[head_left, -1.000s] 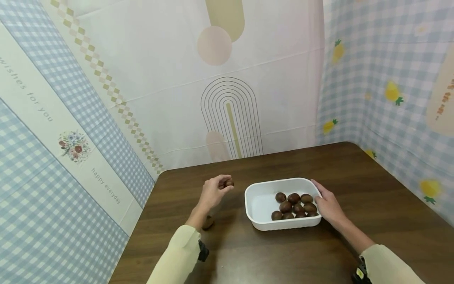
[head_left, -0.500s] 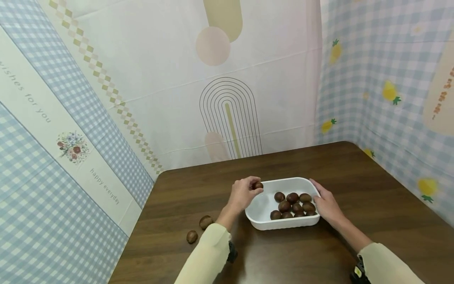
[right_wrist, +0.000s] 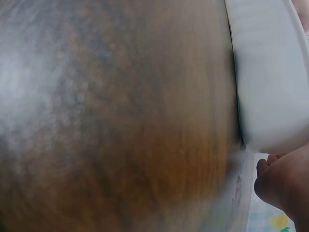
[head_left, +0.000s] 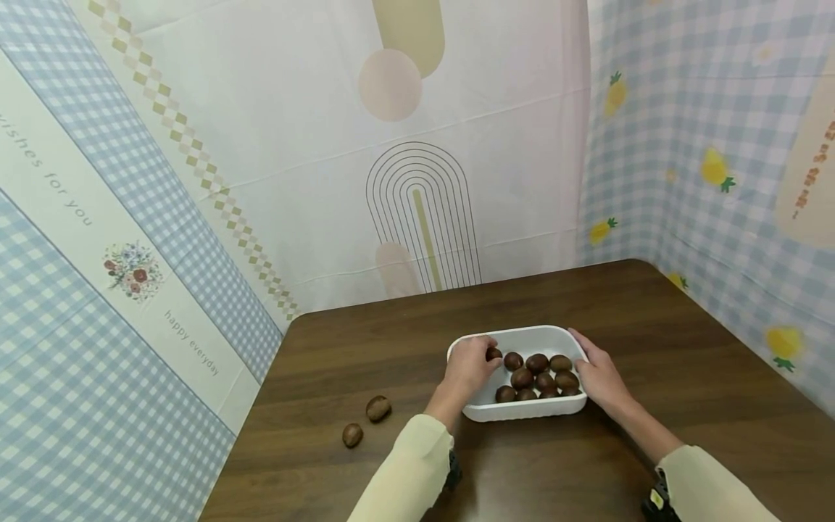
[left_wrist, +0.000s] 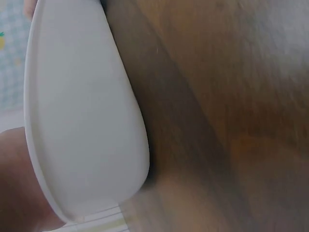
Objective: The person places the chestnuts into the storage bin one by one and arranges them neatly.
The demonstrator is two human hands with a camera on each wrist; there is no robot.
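In the head view a white rectangular tub (head_left: 522, 413) stands on the table, with several brown chestnut-like nuts (head_left: 522, 378) gathered toward its right side. My left hand (head_left: 467, 368) reaches over the tub's left rim and pinches one brown nut (head_left: 493, 354) between thumb and fingers, inside the tub. At the right end my right hand (head_left: 603, 373) grips the tub's rim and side. The left wrist view has the tub's outer wall (left_wrist: 87, 106) close up, with part of the left hand (left_wrist: 21, 183) past the rim. In the right wrist view the right hand (right_wrist: 285, 186) is beside the tub.
Two loose nuts, one nut (head_left: 378, 408) and a smaller nut (head_left: 353, 435), lie on the dark wooden table (head_left: 300, 406) left of the tub. Behind the table hangs a patterned cloth (head_left: 313, 181), and checked cloth covers both sides.
My left hand has carried its nut rightward from over the table into the tub, uncovering the two loose nuts. My right hand has stayed on the tub.
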